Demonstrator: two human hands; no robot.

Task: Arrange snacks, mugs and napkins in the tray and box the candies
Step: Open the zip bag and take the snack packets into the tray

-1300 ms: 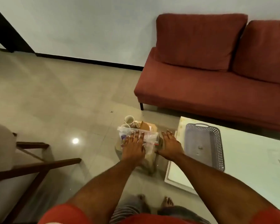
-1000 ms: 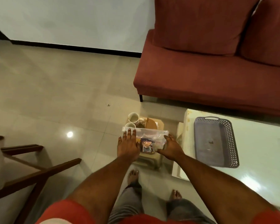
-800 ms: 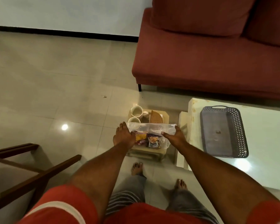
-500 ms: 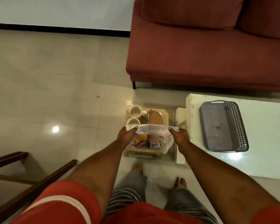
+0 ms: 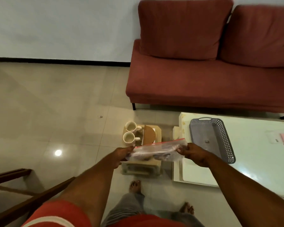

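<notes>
Both hands, left point(image 5: 121, 155) and right point(image 5: 193, 153), pinch the ends of the snack bag point(image 5: 157, 152), stretched left-right above the stool point(image 5: 142, 166), with the empty tray point(image 5: 226, 145) just right, nearer the right hand.

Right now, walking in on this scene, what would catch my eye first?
Probably the clear plastic bag of snacks, stretched between the left hand and the right hand above a small wooden stool. Just past it on the stool sit two white mugs, and to the right a grey tray lies on the pale table. The big red sofa fills the back right.
</notes>
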